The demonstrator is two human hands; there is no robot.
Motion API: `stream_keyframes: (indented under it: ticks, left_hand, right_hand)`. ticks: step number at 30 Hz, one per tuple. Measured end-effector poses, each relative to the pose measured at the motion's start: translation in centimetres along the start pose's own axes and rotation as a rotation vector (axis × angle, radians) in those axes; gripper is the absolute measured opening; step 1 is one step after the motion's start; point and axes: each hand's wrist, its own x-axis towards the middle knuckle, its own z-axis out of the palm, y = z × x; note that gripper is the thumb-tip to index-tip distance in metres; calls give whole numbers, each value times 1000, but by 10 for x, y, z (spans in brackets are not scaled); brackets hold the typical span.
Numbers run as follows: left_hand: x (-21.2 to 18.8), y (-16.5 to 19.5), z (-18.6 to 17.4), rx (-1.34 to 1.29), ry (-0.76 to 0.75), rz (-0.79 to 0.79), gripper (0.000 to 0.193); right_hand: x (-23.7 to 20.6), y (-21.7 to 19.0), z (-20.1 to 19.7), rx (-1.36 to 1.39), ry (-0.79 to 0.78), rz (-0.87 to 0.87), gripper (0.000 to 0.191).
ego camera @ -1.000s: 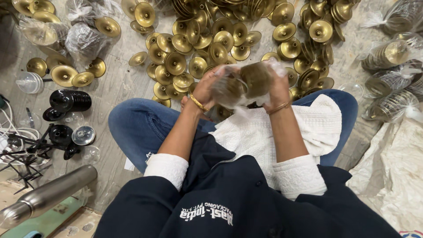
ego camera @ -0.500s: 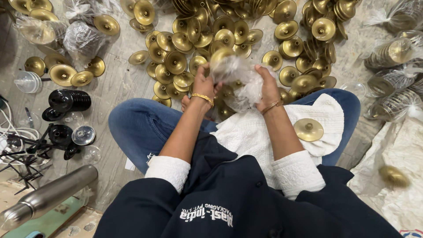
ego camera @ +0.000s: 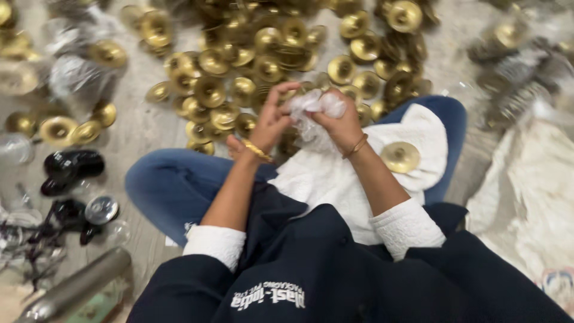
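Over the lap of a person seated cross-legged on the pale wooden floor, both hands meet on a crumpled piece of clear plastic wrap. The left hand, with a gold bangle at the wrist, pinches the wrap's left side with its fingers raised, and the right hand, also with a thin bangle, closes on its right side; the two hands sit close together, touching through the wrap. What lies inside the wrap cannot be told. Below the hands a white quilted cloth is spread across the blue-jeaned knees, and a single round brass cymbal-shaped disc rests on it to the right, apart from the hands. Farther off, a large heap of similar brass discs covers the floor. At the left lie several black glossy parts, and near the lower left corner a grey metal cylinder. On the right lies a cream cloth sheet.
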Motion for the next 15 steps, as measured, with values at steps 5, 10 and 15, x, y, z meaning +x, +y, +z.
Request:
stream_keyframes:
  ticks: [5,10,15]
  left_hand:
    - [0,12,17,290,-34,-87,38]
    - [17,18,121,888,-367,262,44]
    - [18,-3,217,1186,-561,338,46]
  right_hand:
    - [-68,-15,-72,-143,135,-349,22]
    - [-204,-48,-202,-572,433,-254,35]
    - [-337,-13,-282,-1065,586,53,12]
